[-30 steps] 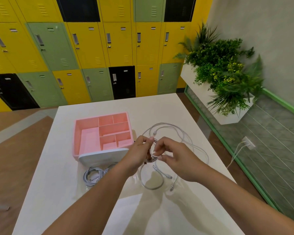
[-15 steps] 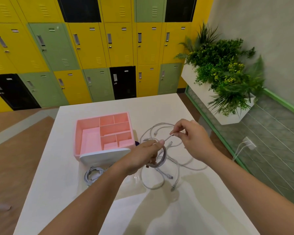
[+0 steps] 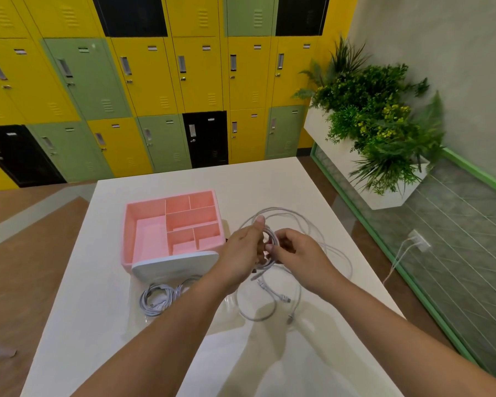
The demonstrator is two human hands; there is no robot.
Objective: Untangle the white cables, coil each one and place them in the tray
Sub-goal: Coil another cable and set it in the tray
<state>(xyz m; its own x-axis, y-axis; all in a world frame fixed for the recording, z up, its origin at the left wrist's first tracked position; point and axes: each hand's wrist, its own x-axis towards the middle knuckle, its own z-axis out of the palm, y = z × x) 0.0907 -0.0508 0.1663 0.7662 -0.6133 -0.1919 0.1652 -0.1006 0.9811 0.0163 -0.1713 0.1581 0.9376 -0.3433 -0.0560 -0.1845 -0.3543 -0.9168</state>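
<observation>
My left hand (image 3: 242, 252) grips a small coil of white cable (image 3: 270, 239) above the table, thumb up on the loops. My right hand (image 3: 297, 255) pinches the same cable against that coil. Loose white cable loops (image 3: 312, 224) trail from the coil to the right and down onto the table, with plug ends (image 3: 285, 298) lying below my hands. A pink tray (image 3: 143, 224) with several compartments stands left of my hands, holding no cable. A separate coiled white cable (image 3: 156, 298) lies on the table in front of the tray.
A white rounded lid (image 3: 172, 266) leans at the tray's near edge. The white table (image 3: 103, 325) ends close on the right, beside a green-framed glass wall (image 3: 430, 296). A planter with plants (image 3: 384, 133) stands beyond the table's right side. Lockers (image 3: 155, 81) fill the back wall.
My right hand, which had pulled a cable end up and to the right half a second ago, has come back to the coil in my left hand.
</observation>
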